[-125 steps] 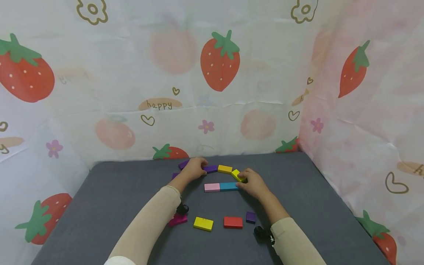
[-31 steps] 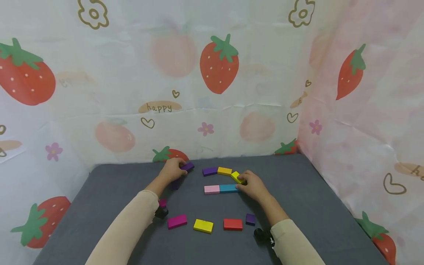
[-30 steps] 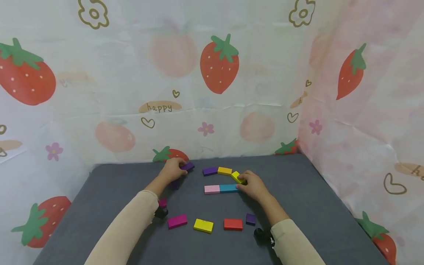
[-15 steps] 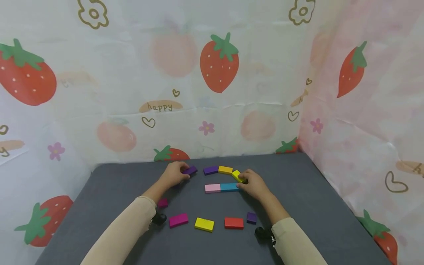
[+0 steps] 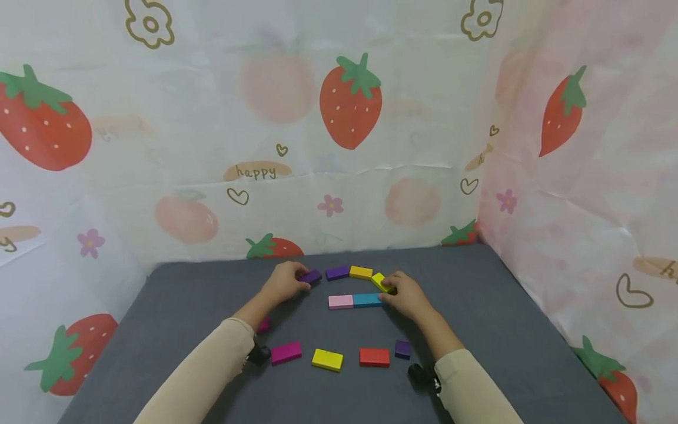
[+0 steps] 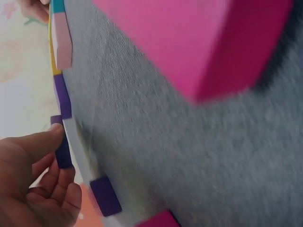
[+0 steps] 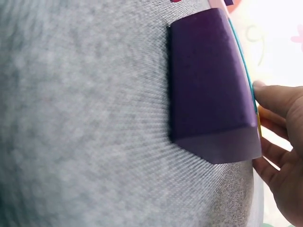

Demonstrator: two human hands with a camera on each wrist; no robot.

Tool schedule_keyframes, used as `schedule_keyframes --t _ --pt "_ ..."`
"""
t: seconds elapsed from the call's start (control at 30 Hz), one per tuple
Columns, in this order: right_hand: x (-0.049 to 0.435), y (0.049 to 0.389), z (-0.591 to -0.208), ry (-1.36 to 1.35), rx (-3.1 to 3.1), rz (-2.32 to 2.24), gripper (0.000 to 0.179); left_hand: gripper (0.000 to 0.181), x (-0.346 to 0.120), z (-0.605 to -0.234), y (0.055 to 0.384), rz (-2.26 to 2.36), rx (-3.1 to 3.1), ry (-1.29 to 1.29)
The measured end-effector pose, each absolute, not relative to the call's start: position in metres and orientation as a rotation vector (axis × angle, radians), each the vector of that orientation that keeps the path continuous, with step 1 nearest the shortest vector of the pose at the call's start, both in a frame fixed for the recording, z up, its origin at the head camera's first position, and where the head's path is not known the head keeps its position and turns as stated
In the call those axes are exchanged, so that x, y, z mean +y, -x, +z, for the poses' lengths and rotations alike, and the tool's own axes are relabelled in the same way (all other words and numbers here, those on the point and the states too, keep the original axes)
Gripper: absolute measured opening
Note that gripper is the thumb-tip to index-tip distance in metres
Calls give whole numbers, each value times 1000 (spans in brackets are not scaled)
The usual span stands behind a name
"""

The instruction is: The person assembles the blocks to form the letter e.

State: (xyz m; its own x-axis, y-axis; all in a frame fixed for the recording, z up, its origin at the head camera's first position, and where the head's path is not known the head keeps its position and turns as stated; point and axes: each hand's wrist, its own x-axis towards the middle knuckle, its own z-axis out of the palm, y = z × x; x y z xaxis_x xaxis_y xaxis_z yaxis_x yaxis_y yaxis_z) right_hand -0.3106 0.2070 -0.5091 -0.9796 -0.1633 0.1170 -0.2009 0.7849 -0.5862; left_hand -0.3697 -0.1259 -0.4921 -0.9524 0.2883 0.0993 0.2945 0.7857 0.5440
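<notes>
My left hand [image 5: 283,284] pinches a dark purple block [image 5: 311,277] between thumb and fingers, a short gap left of another purple block [image 5: 337,272]. That block adjoins an orange-yellow block [image 5: 361,272], which meets a tilted yellow block [image 5: 379,281] in a shallow arc. My right hand [image 5: 405,294] holds the yellow block's right end, its thumb beside the blue block [image 5: 367,300]; part of the yellow block is hidden by the fingers. A pink block [image 5: 341,302] sits end to end with the blue one. In the left wrist view, the held purple block [image 6: 62,144] nearly meets the row's purple block [image 6: 62,96].
Nearer lie a magenta block [image 5: 286,353], a yellow block [image 5: 327,360], a red block [image 5: 374,357] and a small purple block [image 5: 403,349]. Another magenta piece [image 5: 263,325] shows past my left forearm. A loose purple block [image 6: 106,196] appears in the left wrist view.
Earlier my left hand was at the row's purple block; it then moved left and took the other purple block, which it has shifted right and nearer. My right hand has stayed in place.
</notes>
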Motion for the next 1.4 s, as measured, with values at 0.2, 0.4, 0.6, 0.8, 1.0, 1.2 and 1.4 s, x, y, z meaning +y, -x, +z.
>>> schedule_keyframes --t 0.2,0.4,0.6,0.8,1.0,1.2,1.4 --pt "208 311 -508 -302 -2907 979 41 37 -115 -494 370 -885 -2965 455" --pt "208 312 -509 -305 -2914 966 41 36 -109 -491 370 -867 -2978 451" --pt "208 312 -510 -302 -2908 972 41 35 -104 -492 370 -859 -2991 448" --pt "207 313 -511 -291 -2907 972 41 35 -101 -494 367 -842 -3016 420" --pt "207 312 -509 -297 -2901 971 40 36 -102 -494 366 -839 -3022 407" --pt "207 312 -509 -287 -2904 968 40 37 -102 -495 368 -824 -3026 418" --pt "207 313 -511 -281 -2910 972 40 38 -101 -497 369 -843 -3028 421"
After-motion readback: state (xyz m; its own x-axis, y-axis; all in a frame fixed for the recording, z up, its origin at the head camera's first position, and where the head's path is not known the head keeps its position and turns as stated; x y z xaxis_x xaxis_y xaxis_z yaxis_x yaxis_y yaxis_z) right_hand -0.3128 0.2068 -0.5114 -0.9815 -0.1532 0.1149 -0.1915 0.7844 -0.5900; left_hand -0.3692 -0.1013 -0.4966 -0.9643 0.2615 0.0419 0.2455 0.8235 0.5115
